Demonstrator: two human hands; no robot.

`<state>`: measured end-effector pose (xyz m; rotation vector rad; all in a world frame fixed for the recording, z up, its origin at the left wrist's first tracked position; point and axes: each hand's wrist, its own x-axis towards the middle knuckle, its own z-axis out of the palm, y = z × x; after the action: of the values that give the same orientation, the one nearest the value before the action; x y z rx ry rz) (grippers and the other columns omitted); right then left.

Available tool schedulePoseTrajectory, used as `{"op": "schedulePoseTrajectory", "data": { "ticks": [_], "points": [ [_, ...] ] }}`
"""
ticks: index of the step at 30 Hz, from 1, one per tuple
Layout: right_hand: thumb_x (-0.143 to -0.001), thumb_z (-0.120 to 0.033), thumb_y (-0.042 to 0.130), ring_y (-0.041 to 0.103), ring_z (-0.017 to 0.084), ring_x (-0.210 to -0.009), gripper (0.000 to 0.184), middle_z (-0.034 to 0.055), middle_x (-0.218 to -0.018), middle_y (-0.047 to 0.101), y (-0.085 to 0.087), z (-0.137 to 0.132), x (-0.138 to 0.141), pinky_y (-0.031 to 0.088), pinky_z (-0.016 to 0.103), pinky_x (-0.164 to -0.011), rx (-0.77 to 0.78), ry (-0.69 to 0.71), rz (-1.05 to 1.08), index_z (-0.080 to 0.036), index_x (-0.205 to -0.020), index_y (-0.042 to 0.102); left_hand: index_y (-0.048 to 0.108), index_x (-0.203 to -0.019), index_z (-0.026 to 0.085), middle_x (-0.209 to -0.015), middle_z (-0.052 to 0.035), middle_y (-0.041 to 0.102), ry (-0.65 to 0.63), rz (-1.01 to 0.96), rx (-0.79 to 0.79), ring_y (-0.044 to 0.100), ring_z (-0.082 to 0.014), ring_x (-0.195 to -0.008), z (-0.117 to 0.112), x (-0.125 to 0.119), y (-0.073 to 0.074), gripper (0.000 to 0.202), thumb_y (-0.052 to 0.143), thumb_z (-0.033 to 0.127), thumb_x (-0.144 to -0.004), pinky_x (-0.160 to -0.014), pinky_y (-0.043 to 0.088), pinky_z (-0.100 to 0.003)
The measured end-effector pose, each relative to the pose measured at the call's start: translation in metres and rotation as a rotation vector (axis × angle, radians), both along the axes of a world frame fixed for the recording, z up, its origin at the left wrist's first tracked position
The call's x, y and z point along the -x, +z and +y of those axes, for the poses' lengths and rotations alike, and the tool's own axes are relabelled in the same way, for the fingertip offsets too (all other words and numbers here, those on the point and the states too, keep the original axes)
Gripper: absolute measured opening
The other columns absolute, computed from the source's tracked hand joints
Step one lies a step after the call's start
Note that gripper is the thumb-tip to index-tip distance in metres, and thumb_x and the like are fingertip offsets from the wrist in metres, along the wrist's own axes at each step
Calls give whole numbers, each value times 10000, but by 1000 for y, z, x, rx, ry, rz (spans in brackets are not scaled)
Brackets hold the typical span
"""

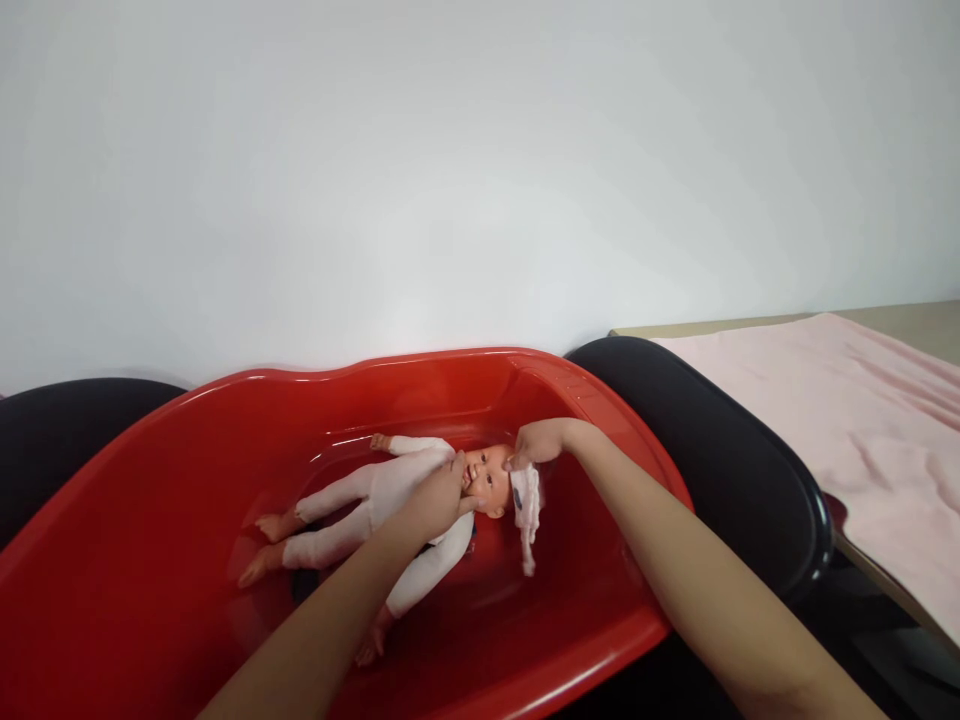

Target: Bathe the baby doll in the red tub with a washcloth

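Note:
A baby doll (409, 485) with a white cloth body lies on its back in a red baby bathtub (600, 640), its head to the right. At the doll's chin and neck is my left hand (442, 495), its fingers and thumb set around the lower jaw. My right hand (538, 443) is bent over the top of the doll's head, with a fingertip against the forehead. From beneath its curled fingers hangs a small pale pink cloth (527, 505) with a dark mark, beside the crown. My forearms partly cover the doll's side and the tub's rim.
Black chair seats or backs stand at the left (45, 440) and right (720, 460) of the tub. Farther right, a pink blanket (847, 430) covers a table (900, 318). A plain pale wall (450, 180) rises right behind the tub.

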<state>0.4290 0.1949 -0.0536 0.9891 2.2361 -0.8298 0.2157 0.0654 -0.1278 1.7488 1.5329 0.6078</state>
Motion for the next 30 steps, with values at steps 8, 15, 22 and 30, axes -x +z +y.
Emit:
{"op": "schedulePoseTrajectory", "data": {
  "ticks": [8,15,22,30],
  "points": [
    [-919,-534,591,587,194,-735,498,85,-812,711,2,0,-1,437,301,-735,-136,-28,-51,-91,-959,814,616,-1334,147,-1288,-245,702,-37,56,-38,627,-486,-1229,-2,-1,4,638,677,454,-778,-1013,450,-497],
    [-805,-555,735,663,222,-835,444,44,-819,728,-1,-6,9,484,314,-821,35,30,-37,-141,-940,822,654,-1253,164,-1151,-224,738,-45,29,-19,663,-468,-1125,-2,-1,7,580,691,483,-770,-970,451,-471],
    [-669,-378,860,724,225,-830,381,65,-911,721,-28,-29,37,608,342,-726,532,-191,1,-128,-936,753,649,-1243,175,-1211,-220,725,-48,15,-11,647,-453,-1157,0,-2,0,598,697,494,-740,-963,450,-447],
    [-570,-375,935,737,285,-910,519,118,-937,711,-43,-33,44,648,339,-658,511,-169,-147,-74,-916,693,640,-1258,173,-1147,-196,748,-27,8,10,629,-459,-1194,0,-2,0,618,704,472,-722,-987,443,-447]
  ]
}}
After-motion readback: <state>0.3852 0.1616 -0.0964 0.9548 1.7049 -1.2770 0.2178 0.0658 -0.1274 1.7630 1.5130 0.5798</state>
